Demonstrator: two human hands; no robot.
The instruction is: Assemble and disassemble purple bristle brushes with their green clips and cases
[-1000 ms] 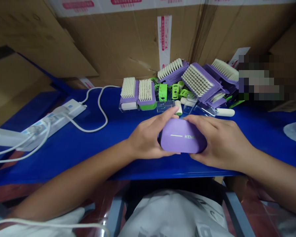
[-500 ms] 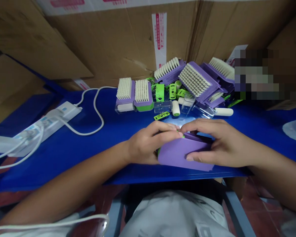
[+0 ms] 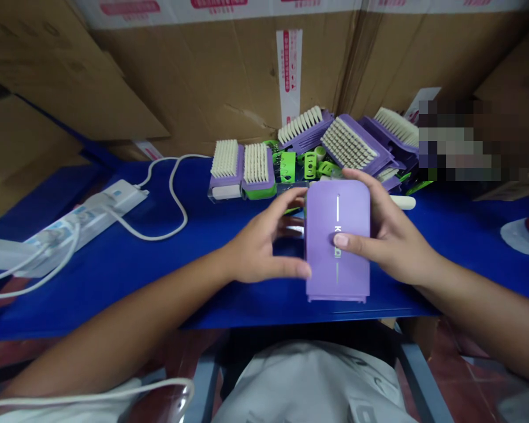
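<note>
Both my hands hold a purple plastic case (image 3: 337,241), its long side pointing away from me and its white lettering facing up. My right hand (image 3: 388,235) has its thumb on the lettered face and its fingers over the far edge. My left hand (image 3: 264,241) touches the case's left edge with its thumb and fingertips. Behind the case lies a heap of white-bristled brushes with purple backs (image 3: 349,143), lime green plastic parts (image 3: 287,167) and a white cylinder (image 3: 402,202). The case and my hands hide part of the heap's front.
The heap and my arms rest over a blue table (image 3: 114,299). A white power strip (image 3: 88,220) with a white cable (image 3: 176,202) lies at left. Cardboard sheets (image 3: 211,76) stand behind. A pixelated patch (image 3: 458,141) covers the right of the heap. A white-and-red object (image 3: 526,232) sits at the right edge.
The case has turned from lying crosswise between my hands to pointing lengthwise away from me. It now shows its lettered face, and my hands have shifted to its long sides.
</note>
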